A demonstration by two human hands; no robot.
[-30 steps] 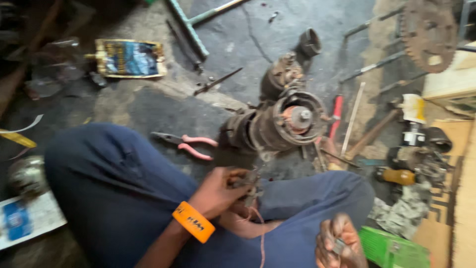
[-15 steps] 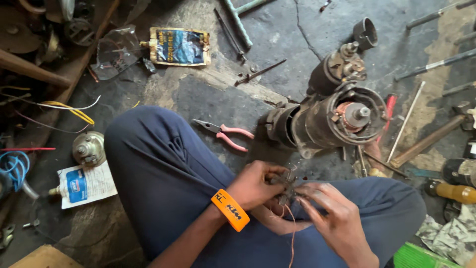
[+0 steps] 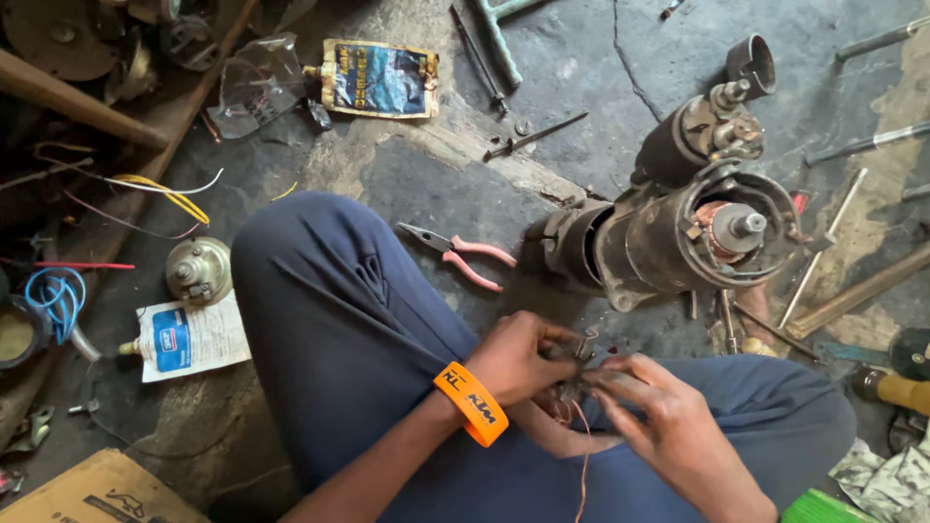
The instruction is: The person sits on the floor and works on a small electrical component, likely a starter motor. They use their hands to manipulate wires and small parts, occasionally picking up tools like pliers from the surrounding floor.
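I have both hands over my lap, just below the big starter motor (image 3: 678,242) on the floor: left hand (image 3: 518,358) and right hand (image 3: 668,436) fingers pinched on a small metal part (image 3: 579,363) with trailing wire, mid-fitting; next calls for fine fingertip alignment.

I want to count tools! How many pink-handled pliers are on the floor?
1. The pink-handled pliers lie on the floor between the person's knee and the big motor. More could be hidden in the clutter.

Both hands (image 3: 581,383) meet, fingers curled, above the lap.
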